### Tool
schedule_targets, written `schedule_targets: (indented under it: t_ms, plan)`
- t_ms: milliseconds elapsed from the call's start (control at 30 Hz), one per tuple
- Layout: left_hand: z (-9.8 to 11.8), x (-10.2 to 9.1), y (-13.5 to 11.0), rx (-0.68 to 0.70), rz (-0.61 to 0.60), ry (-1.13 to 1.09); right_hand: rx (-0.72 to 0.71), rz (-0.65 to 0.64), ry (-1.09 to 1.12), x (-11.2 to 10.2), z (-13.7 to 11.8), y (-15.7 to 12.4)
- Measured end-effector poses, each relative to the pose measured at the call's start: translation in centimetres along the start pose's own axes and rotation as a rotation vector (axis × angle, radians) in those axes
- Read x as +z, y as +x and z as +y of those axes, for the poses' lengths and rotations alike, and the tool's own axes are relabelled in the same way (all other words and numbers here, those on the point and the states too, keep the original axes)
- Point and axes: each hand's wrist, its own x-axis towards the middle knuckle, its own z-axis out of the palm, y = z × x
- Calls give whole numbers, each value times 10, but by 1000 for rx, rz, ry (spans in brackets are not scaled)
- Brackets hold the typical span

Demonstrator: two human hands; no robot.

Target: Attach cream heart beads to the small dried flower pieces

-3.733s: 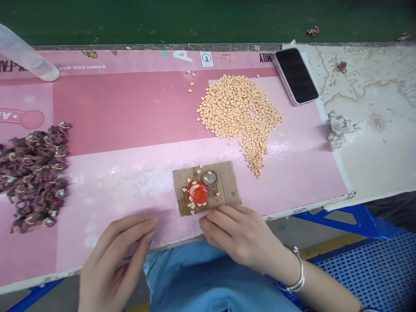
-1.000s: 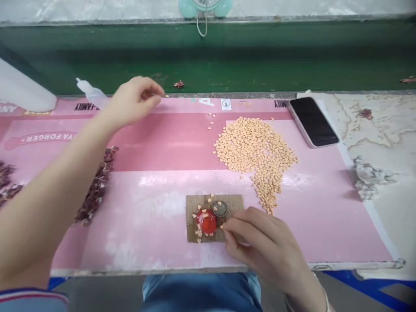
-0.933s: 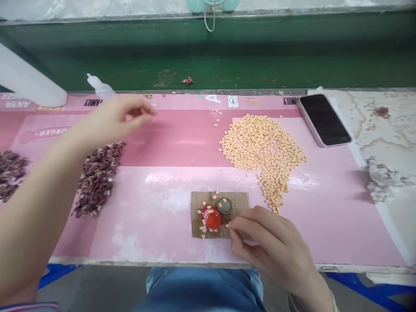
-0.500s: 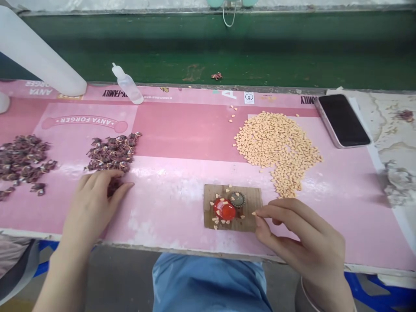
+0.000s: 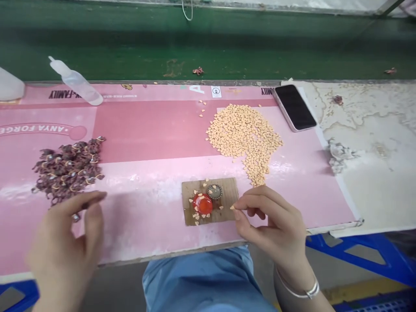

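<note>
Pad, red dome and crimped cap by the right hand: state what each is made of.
The pad looks like matte brown cardboard, with dark stains. The red dome seems glossy plastic or resin, judging by its wet shine. The crimped cap looks like dull metal, a bottle cap with a fluted rim.

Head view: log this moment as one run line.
right hand: pinching peach heart-shaped bit | left hand: open, near dark red pile | cardboard piece: red dome, bottle cap

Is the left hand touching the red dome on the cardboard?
No, the red dome sits on the cardboard, apart from the left hand.
</note>
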Motion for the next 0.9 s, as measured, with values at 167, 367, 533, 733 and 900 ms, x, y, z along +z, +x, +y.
schedule_targets:
  t_ms: [167, 367, 533, 733, 900]
  plan:
    - [62, 7, -25, 184, -338, -656, -7, -9, 59, 4, -10, 0]
    - [105, 22, -47, -124, -638, -1422, -143, -77, 80, 7, -35, 1]
    - [110, 21, -50, -208, -636, -1586, -131, -73, 48, 10, -43, 2]
    - [105, 21, -46, -171, -663, -1484, -152, -47, 7, 15, -40, 6]
    - [108, 30, -50, -151, -548, -1395, -220, -243, -80, 1, -43, 2]
